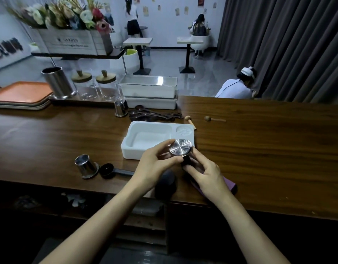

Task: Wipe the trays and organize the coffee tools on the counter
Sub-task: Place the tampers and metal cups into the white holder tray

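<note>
Organizing step: round ridged steel tamper (181, 150) is gripped in fingers of left hand (154, 164) and right hand (206, 173); seating in white moulded tray (130, 151) is judged next.

Grey curtain (278, 44) fills the upper right; a pale wall (164, 25) dotted with small pictures spans the top centre — below it, glossy grey floor (206, 77), one white-topped table (138, 41), a second table (190, 40) to its right.

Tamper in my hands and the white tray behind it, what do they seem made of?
The tamper base looks like polished metal: silvery, with concentric rings; its dark handle is unclear. The white tray looks like matte moulded plastic, possibly foam: rounded compartments.
</note>
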The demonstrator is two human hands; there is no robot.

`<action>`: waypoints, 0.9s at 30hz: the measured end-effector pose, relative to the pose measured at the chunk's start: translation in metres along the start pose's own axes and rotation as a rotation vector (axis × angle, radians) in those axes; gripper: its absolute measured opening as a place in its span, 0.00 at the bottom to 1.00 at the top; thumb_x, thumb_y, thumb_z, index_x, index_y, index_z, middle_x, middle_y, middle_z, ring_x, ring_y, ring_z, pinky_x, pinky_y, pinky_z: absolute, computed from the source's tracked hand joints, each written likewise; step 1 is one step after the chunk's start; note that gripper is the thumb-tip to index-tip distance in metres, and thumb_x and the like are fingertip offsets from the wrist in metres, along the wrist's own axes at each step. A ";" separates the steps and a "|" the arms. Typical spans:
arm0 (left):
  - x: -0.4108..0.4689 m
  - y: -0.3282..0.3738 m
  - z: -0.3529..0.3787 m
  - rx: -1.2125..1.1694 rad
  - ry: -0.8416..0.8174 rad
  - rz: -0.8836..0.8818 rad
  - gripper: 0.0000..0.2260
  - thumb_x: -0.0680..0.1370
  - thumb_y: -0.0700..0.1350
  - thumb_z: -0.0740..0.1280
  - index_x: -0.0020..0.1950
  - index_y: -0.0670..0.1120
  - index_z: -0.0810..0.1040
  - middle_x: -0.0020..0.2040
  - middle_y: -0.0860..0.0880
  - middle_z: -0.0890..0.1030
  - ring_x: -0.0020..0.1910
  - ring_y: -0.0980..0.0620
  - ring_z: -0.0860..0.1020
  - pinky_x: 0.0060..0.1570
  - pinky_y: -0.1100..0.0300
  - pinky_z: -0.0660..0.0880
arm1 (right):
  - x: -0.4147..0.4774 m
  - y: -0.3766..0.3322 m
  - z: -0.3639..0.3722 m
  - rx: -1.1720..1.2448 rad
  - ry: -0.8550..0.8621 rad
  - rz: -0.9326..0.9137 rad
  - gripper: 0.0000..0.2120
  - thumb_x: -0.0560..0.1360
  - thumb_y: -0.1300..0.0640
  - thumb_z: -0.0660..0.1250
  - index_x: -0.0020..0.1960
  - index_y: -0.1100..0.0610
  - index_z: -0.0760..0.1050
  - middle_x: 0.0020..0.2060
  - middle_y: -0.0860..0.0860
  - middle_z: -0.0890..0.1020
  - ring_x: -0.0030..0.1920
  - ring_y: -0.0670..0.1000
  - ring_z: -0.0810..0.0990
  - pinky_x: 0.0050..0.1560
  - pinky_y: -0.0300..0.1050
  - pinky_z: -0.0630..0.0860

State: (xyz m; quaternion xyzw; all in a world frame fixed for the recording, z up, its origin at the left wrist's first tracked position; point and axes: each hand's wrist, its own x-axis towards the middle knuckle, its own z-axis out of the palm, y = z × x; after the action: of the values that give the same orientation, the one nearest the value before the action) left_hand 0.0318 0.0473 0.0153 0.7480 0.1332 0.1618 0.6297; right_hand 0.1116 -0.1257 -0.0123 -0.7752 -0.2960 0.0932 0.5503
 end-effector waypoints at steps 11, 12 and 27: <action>0.006 -0.008 -0.008 0.029 -0.051 0.008 0.21 0.75 0.36 0.75 0.67 0.43 0.79 0.58 0.50 0.85 0.61 0.57 0.82 0.59 0.66 0.75 | 0.011 0.018 -0.005 0.137 -0.017 0.045 0.32 0.74 0.66 0.74 0.71 0.40 0.73 0.55 0.46 0.84 0.57 0.45 0.83 0.62 0.39 0.76; 0.008 -0.009 -0.012 0.059 -0.061 0.015 0.19 0.75 0.36 0.74 0.66 0.45 0.80 0.57 0.53 0.86 0.60 0.59 0.81 0.60 0.66 0.75 | 0.011 0.020 -0.006 0.154 -0.019 0.056 0.31 0.74 0.64 0.75 0.71 0.42 0.74 0.56 0.47 0.83 0.58 0.46 0.83 0.64 0.44 0.76; 0.030 -0.024 -0.035 0.616 0.038 0.084 0.22 0.75 0.50 0.76 0.68 0.55 0.79 0.62 0.59 0.82 0.64 0.62 0.76 0.65 0.63 0.72 | 0.028 0.020 -0.036 0.225 -0.026 0.021 0.15 0.74 0.66 0.74 0.58 0.53 0.82 0.51 0.47 0.87 0.53 0.45 0.85 0.56 0.39 0.79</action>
State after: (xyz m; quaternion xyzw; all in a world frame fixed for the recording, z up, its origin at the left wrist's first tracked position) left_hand 0.0450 0.0955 -0.0006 0.9054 0.1567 0.1537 0.3635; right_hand 0.1583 -0.1427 -0.0117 -0.7102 -0.2824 0.1417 0.6291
